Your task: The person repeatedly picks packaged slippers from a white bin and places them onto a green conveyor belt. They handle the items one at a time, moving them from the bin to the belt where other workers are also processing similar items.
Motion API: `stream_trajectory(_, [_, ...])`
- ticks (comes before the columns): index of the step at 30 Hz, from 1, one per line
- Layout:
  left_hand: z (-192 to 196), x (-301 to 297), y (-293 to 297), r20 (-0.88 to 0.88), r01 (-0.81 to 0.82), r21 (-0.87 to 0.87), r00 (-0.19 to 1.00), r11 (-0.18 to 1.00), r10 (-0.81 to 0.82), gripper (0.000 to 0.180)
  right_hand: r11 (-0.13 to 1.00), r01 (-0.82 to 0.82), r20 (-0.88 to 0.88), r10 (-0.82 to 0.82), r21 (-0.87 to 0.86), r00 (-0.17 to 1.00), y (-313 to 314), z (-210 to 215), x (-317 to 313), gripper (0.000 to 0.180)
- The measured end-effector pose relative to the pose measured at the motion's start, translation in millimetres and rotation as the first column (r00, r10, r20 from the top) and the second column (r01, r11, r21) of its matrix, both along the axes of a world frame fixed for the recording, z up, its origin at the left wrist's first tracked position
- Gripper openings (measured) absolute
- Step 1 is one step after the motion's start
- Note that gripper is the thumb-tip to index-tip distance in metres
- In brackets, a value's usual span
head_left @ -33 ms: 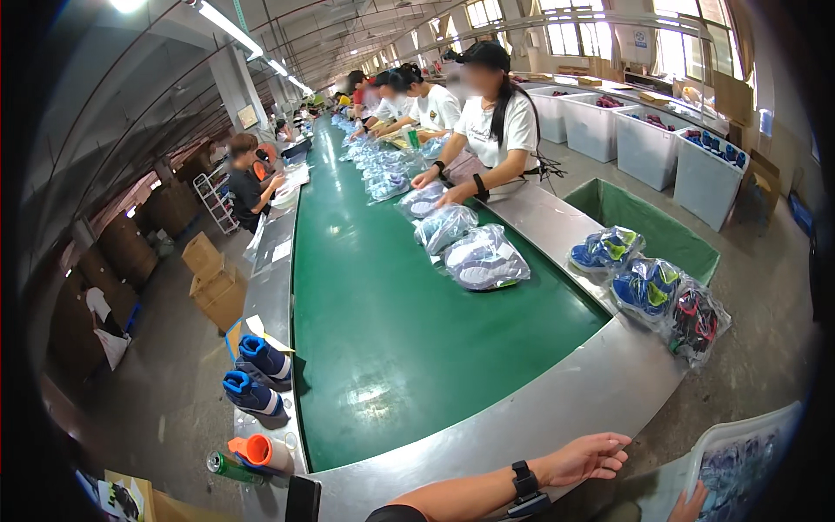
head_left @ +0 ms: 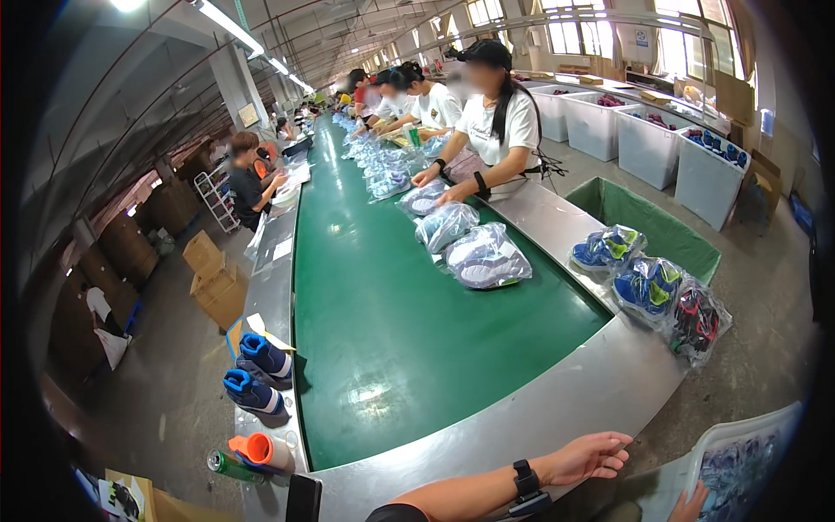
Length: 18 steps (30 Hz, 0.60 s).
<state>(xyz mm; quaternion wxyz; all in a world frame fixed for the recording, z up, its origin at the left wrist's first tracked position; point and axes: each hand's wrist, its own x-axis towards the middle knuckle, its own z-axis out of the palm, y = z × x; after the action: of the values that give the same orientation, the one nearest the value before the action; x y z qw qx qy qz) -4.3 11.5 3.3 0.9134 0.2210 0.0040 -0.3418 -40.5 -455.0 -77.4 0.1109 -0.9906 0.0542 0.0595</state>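
Observation:
My left hand (head_left: 591, 457), with a black watch on its wrist, reaches to the right over the steel rim (head_left: 487, 435) at the near end of the green conveyor belt (head_left: 391, 322). Its fingers are spread and hold nothing. Only the fingertips of my right hand (head_left: 689, 505) show at the bottom edge, beside a white bin (head_left: 739, 435) of bagged shoes. Whether they grip anything is hidden. Bagged blue and red shoes (head_left: 648, 287) lie on the steel rim to the right.
Two blue shoes (head_left: 257, 374), an orange cup (head_left: 261, 450) and a green can (head_left: 228, 465) sit on the left rim. Bagged pale shoes (head_left: 483, 257) lie on the belt. Several workers (head_left: 496, 122) stand along the right side. A green-lined bin (head_left: 644, 217) and white tubs (head_left: 704, 165) stand beyond.

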Motion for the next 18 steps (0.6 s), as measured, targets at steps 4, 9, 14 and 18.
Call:
stream_trajectory(4, [-4,2,-2,0.023,0.021,-0.028,1.0,0.999,-0.02,0.035,0.999,0.023,0.001,-0.023,0.026,1.0,0,3,0,0.071])
stream_trajectory(9, [-3,2,-1,0.014,0.017,-0.022,1.0,1.0,-0.017,0.034,0.999,0.004,0.041,-0.003,-0.038,0.999,-7,-12,1,0.071])
stream_trajectory(14, [-3,1,0,0.019,0.019,-0.006,1.0,1.0,-0.019,0.034,1.0,-0.01,0.069,0.009,0.005,0.998,-18,-24,-1,0.071])
stream_trajectory(18, [-3,2,-1,0.013,0.015,-0.006,1.0,1.0,-0.015,0.034,0.995,-0.085,0.089,0.089,-0.043,0.992,-32,-34,-2,0.072])
